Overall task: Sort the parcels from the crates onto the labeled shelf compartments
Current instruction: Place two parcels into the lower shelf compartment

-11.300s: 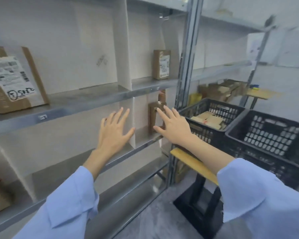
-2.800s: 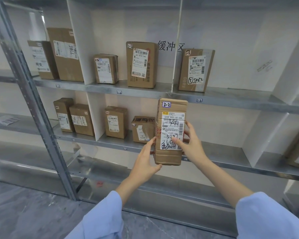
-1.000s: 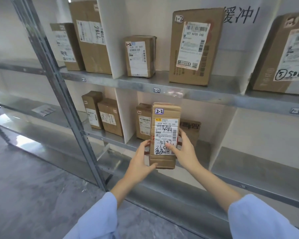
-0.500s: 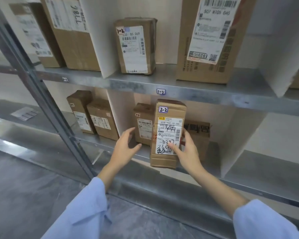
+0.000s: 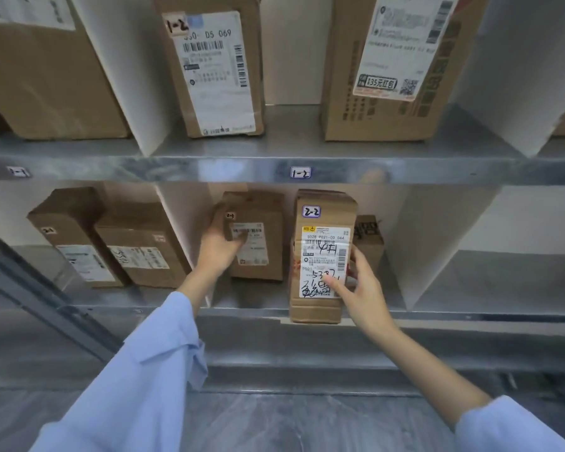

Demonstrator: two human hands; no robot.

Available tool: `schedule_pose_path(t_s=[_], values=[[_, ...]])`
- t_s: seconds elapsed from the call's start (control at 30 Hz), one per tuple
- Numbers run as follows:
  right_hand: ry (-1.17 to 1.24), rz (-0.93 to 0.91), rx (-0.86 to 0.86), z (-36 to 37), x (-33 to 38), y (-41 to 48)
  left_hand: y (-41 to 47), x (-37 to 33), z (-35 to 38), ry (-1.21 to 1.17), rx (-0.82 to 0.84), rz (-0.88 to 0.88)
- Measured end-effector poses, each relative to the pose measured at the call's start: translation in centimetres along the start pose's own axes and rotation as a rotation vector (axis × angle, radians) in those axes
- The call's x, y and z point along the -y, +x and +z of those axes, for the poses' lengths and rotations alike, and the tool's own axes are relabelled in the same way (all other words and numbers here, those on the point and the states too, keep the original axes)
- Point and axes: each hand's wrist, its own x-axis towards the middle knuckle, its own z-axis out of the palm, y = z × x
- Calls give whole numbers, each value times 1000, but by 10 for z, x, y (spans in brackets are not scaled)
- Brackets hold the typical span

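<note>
The parcel marked 2-2 (image 5: 322,256) stands upright at the lower shelf's (image 5: 470,316) front lip, pinched by the right hand (image 5: 364,295), thumb on the label and fingers round its right edge. Left of those fingers, across a narrow gap, the left hand (image 5: 217,249) grips a neighbouring box's (image 5: 258,249) left edge. Right of them, bare shelf runs to a white divider (image 5: 437,243).

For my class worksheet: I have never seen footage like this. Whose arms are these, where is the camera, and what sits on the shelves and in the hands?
No machine here: a person wears a camera on the head, so the one picture looks down at their own arms. The right hand pinches the upright 2-2 parcel at the front edge of the lower shelf. The left hand grips the neighbouring parcel in the same compartment; a third box stands behind. The upper shelf, tagged 1-2, carries more labelled parcels.
</note>
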Motion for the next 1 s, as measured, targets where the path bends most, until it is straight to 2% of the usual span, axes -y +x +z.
schedule_pose_path(t_s=[0.53, 0.83, 1.0], values=[[-18, 37, -34, 12, 2, 2, 23, 29, 6, 32, -60, 56], [-13, 48, -2, 7, -8, 0, 0, 23, -1, 53, -10, 81], [-2, 53, 27, 5, -8, -5, -20, 20, -7, 81, -50, 116]])
